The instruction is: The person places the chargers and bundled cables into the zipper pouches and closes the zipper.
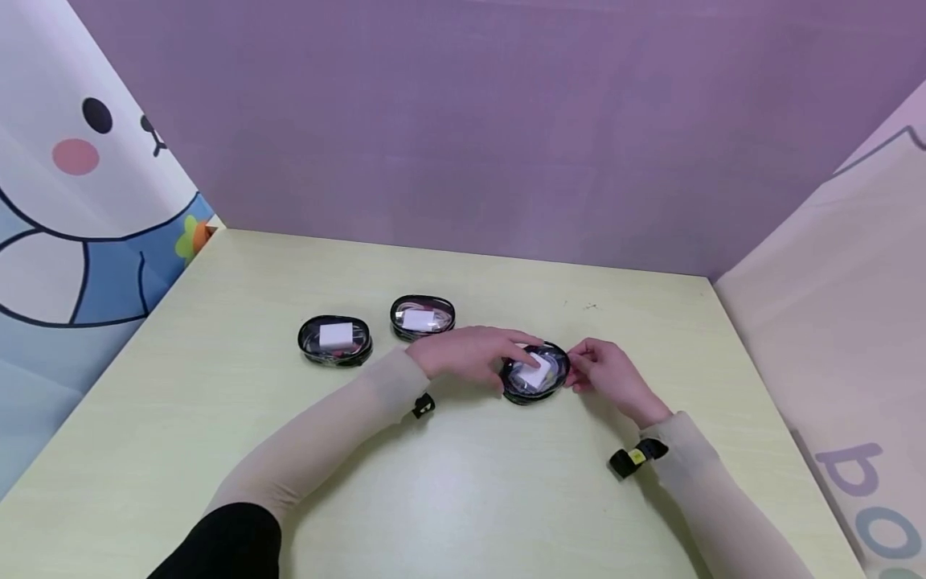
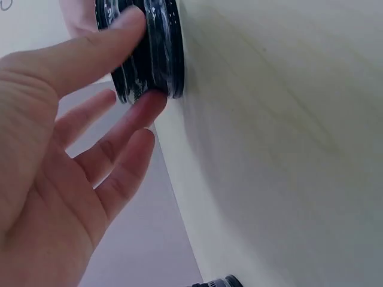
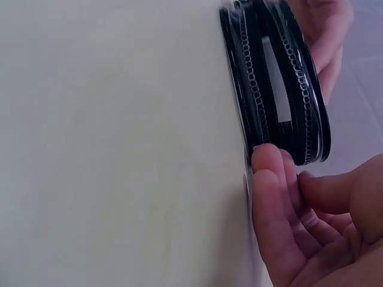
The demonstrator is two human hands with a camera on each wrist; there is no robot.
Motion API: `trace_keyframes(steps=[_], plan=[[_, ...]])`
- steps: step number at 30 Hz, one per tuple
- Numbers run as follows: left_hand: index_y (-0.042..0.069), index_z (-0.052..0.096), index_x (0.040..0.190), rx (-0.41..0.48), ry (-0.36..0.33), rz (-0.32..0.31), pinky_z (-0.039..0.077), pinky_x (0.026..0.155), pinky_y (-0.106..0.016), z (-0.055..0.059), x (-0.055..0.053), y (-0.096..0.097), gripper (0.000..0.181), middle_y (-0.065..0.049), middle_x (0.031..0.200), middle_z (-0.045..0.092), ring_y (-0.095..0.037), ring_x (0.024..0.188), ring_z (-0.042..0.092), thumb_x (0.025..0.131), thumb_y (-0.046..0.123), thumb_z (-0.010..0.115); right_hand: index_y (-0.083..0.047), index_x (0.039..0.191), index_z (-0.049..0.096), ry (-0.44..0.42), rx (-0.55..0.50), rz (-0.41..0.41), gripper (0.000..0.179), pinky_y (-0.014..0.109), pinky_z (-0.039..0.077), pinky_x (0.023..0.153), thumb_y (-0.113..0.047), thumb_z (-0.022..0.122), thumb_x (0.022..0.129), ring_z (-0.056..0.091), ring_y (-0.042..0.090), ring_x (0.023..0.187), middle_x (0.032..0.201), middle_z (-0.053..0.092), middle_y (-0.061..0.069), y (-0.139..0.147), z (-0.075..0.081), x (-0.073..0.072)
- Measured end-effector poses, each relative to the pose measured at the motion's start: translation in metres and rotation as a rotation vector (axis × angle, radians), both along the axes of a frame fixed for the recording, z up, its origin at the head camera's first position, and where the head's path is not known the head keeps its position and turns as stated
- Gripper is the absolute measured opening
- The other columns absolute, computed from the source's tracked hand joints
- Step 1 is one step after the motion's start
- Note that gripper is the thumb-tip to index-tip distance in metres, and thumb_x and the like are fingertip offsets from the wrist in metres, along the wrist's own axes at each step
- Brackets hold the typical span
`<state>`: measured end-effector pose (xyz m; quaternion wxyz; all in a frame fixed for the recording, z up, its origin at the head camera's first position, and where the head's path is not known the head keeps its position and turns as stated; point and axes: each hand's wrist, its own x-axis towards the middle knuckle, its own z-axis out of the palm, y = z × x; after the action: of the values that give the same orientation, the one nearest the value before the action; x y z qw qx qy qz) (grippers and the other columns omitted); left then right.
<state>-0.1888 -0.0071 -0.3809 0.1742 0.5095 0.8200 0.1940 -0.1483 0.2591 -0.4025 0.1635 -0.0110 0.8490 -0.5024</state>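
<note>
An oval clear pouch with black edging [image 1: 524, 394] stands right of the table's middle, a white block [image 1: 535, 373] and cable showing through its top. My left hand [image 1: 466, 354] holds its left side; in the left wrist view the thumb [image 2: 114, 42] lies across the pouch wall [image 2: 167, 54] and a fingertip touches the lower edge. At the right end, my right hand [image 1: 611, 376] pinches with thumb and fingers. The right wrist view shows two rows of zipper teeth [image 3: 251, 78] along the side, a white strip [image 3: 278, 89] between them. What the right fingertips pinch is mostly hidden.
Two similar pouches rest to the left, one [image 1: 335, 354] farther left and another [image 1: 407, 331] just behind my left wrist. Purple cloth [image 1: 463, 137] rises behind the pale table [image 1: 463, 498]. Printed cloths hang at the left and right.
</note>
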Motion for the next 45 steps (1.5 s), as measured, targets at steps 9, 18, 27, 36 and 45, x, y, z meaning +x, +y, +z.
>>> trace_keyframes(steps=[9, 18, 27, 36, 45], plan=[[0.03, 0.053, 0.144, -0.021, 0.031, -0.062, 0.042, 0.1, -0.024, -0.003, 0.0, 0.006, 0.067, 0.018, 0.157, 0.032, -0.009, 0.127, 0.049, 0.085, 0.01, 0.078, 0.011, 0.108, 0.058, -0.014, 0.009, 0.025, 0.018, 0.032, 0.059, 0.068, 0.0, 0.044, 0.103, 0.065, 0.019, 0.072, 0.087, 0.065, 0.015, -0.002, -0.004, -0.014], [0.037, 0.047, 0.146, -0.081, 0.03, -0.017, 0.046, 0.092, -0.025, -0.002, 0.002, 0.005, 0.066, 0.027, 0.158, 0.024, -0.011, 0.13, 0.049, 0.089, 0.018, 0.075, 0.011, 0.106, 0.055, -0.044, -0.009, 0.055, 0.017, 0.033, 0.059, 0.069, -0.001, 0.042, 0.105, 0.066, 0.02, 0.073, 0.086, 0.065, 0.016, 0.001, -0.003, -0.012], [0.037, 0.049, 0.144, -0.093, 0.013, 0.005, 0.047, 0.083, -0.024, -0.002, 0.003, 0.003, 0.062, 0.027, 0.158, 0.024, -0.006, 0.114, 0.055, 0.091, 0.02, 0.074, 0.01, 0.105, 0.053, -0.06, -0.037, 0.104, 0.016, 0.034, 0.059, 0.072, 0.001, 0.04, 0.105, 0.066, 0.023, 0.078, 0.092, 0.065, 0.019, 0.007, -0.001, -0.003], [0.036, 0.048, 0.146, -0.087, -0.013, 0.016, 0.046, 0.084, -0.025, -0.003, 0.005, 0.003, 0.062, 0.027, 0.158, 0.023, -0.007, 0.12, 0.053, 0.092, 0.018, 0.073, 0.01, 0.105, 0.052, -0.08, -0.046, 0.105, 0.015, 0.035, 0.059, 0.072, 0.001, 0.041, 0.105, 0.067, 0.025, 0.079, 0.092, 0.066, 0.019, 0.01, -0.001, 0.003], [0.035, 0.048, 0.145, -0.061, -0.041, 0.019, 0.046, 0.09, -0.025, -0.006, 0.004, 0.002, 0.062, 0.027, 0.158, 0.024, -0.01, 0.131, 0.047, 0.091, 0.017, 0.073, 0.01, 0.104, 0.053, -0.084, -0.061, 0.109, 0.015, 0.034, 0.059, 0.072, 0.002, 0.04, 0.104, 0.067, 0.025, 0.078, 0.091, 0.066, 0.019, 0.008, -0.001, 0.01]])
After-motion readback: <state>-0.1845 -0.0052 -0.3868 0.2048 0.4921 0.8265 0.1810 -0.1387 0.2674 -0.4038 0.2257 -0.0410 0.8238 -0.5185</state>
